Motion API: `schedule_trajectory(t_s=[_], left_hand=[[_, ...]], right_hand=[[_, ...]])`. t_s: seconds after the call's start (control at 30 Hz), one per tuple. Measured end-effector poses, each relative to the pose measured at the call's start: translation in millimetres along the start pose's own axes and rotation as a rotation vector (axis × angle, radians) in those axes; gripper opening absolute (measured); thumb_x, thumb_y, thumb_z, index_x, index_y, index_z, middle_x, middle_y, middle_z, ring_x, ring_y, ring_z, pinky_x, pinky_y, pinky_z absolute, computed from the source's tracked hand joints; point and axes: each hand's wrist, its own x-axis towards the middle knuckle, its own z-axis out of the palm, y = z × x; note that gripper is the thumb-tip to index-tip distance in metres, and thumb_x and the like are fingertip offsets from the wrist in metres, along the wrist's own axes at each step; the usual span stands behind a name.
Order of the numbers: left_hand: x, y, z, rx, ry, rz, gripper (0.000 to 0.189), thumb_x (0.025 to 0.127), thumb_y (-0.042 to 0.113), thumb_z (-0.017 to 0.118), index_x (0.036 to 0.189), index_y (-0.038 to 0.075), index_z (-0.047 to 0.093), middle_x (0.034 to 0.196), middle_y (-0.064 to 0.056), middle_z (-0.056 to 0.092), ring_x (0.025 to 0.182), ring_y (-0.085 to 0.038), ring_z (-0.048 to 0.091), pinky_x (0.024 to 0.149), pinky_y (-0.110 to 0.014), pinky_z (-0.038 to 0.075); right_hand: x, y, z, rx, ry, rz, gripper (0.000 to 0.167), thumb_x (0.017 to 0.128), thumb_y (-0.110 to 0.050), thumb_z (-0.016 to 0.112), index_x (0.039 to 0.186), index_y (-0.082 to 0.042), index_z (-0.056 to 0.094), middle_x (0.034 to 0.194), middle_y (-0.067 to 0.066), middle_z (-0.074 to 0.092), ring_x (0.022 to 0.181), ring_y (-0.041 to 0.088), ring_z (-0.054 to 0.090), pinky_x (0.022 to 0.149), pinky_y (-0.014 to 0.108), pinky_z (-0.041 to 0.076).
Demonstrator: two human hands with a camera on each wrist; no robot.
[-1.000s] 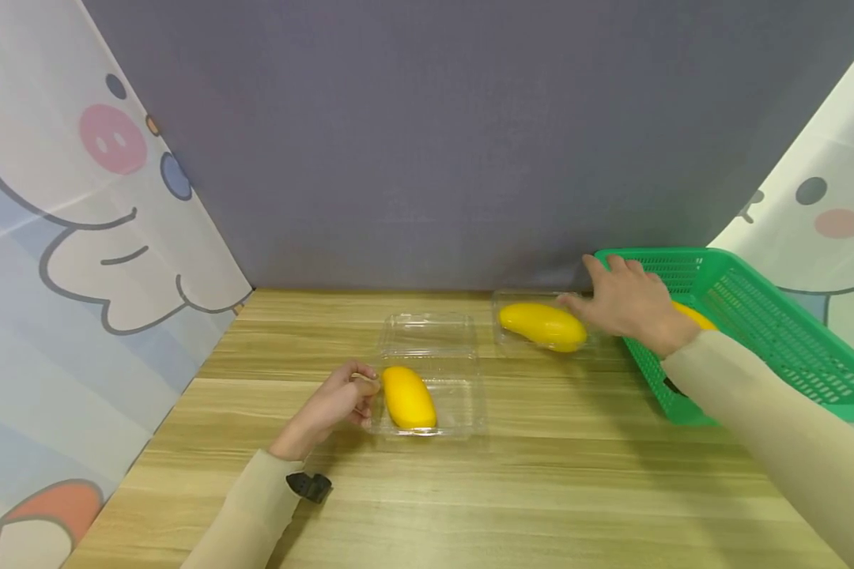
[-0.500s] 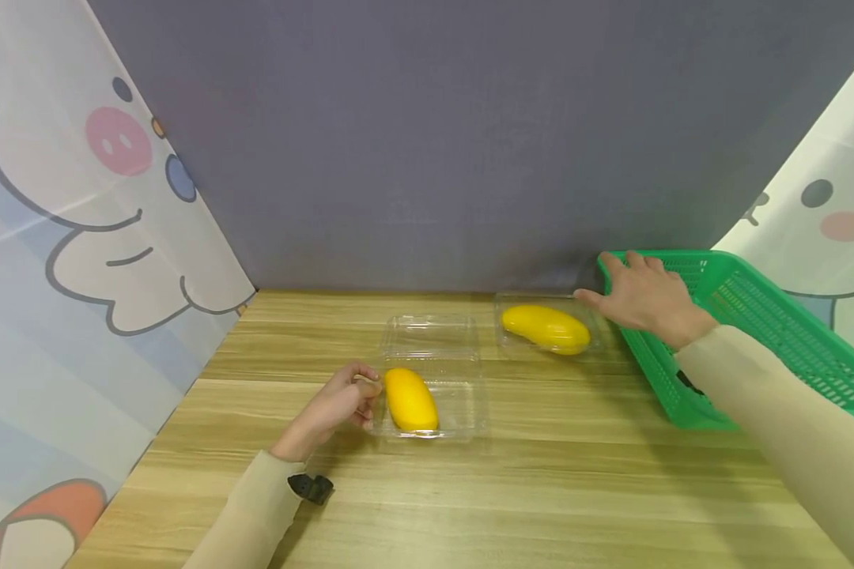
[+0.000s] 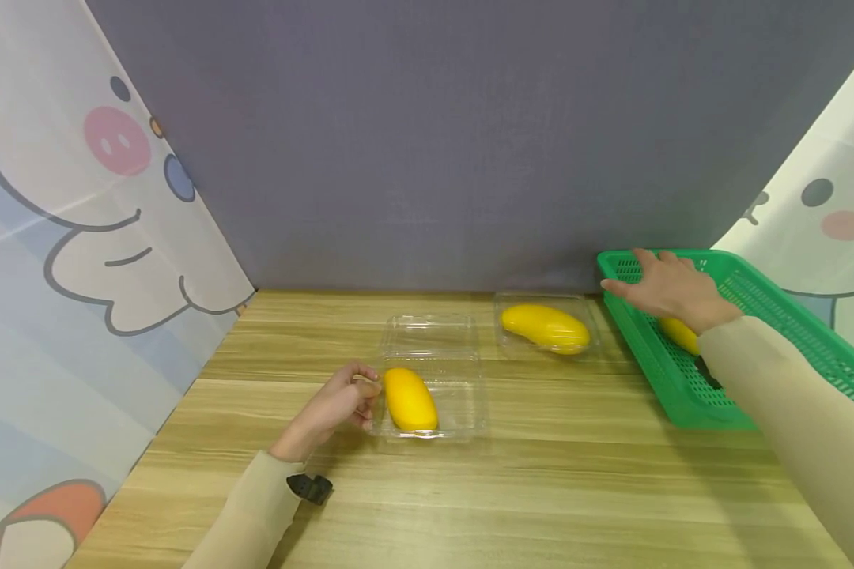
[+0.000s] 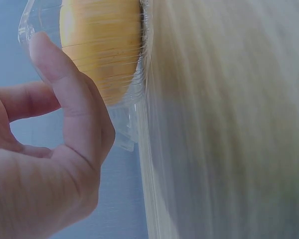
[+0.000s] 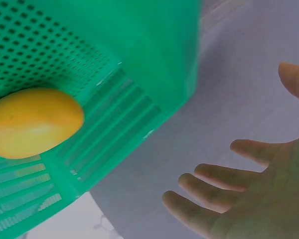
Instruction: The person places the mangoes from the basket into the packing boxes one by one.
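Head view: left hand (image 3: pixel 338 403) pinches left rim of open clear plastic clamshell box (image 3: pixel 434 375) near middle of wooden table (image 3: pixel 541 490); yellow mango (image 3: pixel 409 399) lies in its tray, lid back. Second clear box with mango (image 3: pixel 545 327) sits at table's back edge. Right hand (image 3: pixel 672 288), fingers spread, empty, hovers over green plastic basket (image 3: pixel 754 316) at right edge, above third mango (image 3: pixel 679 333).

Left wrist view: thumb (image 4: pixel 72 104) presses box rim; keep firm hold so tray stays put.

Right wrist view: fingers (image 5: pixel 214 184) loose, apart; basket mango (image 5: pixel 35 122) below. Best approach: come down over mango's middle, wrap fully.

Yellow mangoes (image 3: pixel 409 399), green perforated basket (image 3: pixel 768 316), wood-grain table (image 3: pixel 541 482).
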Motion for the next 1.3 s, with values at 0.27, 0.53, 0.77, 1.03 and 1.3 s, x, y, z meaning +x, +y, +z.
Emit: schedule_trajectory(t_s=[0.27,0.53,0.77,1.03,1.3], left_hand=[[-0.2,-0.7,-0.5,-0.003,-0.006,-0.001,0.03,0.099,0.008,0.052,0.125,-0.004,0.043,0.075,-0.01,0.051,0.058,-0.018,0.051,0.056,-0.03,0.053],[-0.2,-0.5,0.1,-0.015,-0.001,-0.01,0.03,0.099,0.008,0.052,0.126,-0.004,0.044,0.076,-0.01,0.05,0.058,-0.018,0.05,0.056,-0.03,0.054],[0.9,-0.8,0.4,-0.015,0.009,-0.01,0.029,0.099,0.007,0.052,0.125,-0.004,0.045,0.075,-0.009,0.05,0.058,-0.018,0.05,0.055,-0.03,0.053],[0.3,-0.8,-0.4,-0.011,-0.006,-0.006,0.029,0.1,0.009,0.052,0.125,-0.003,0.043,0.077,-0.009,0.049,0.059,-0.018,0.05,0.056,-0.03,0.054],[0.0,-0.2,0.2,-0.004,-0.013,-0.005,0.03,0.1,0.009,0.052,0.126,-0.003,0.042,0.075,-0.008,0.049,0.059,-0.018,0.05,0.056,-0.03,0.054]], right_hand=[[0.5,21.0,1.4,0.042,-0.028,0.028,0.113,0.093,-0.08,0.033,0.156,0.01,0.006,0.151,0.049,0.007,0.131,0.074,0.007,0.096,0.087,0.019],[3.4,37.1,3.9,0.057,-0.029,0.055,0.116,0.092,-0.082,0.033,0.156,0.012,0.006,0.149,0.05,0.008,0.128,0.072,0.015,0.095,0.086,0.02],[6.4,51.4,5.5,0.067,-0.052,0.064,0.116,0.093,-0.08,0.031,0.154,0.015,0.003,0.148,0.052,0.006,0.129,0.073,0.013,0.098,0.085,0.02],[9.5,65.0,9.7,0.099,-0.117,0.076,0.116,0.094,-0.079,0.031,0.152,0.017,-0.001,0.147,0.052,0.005,0.132,0.073,0.004,0.1,0.086,0.012],[14.1,77.6,17.3,0.089,-0.185,0.074,0.112,0.098,-0.074,0.027,0.148,0.023,0.001,0.144,0.053,0.007,0.127,0.075,0.012,0.101,0.084,0.018]])
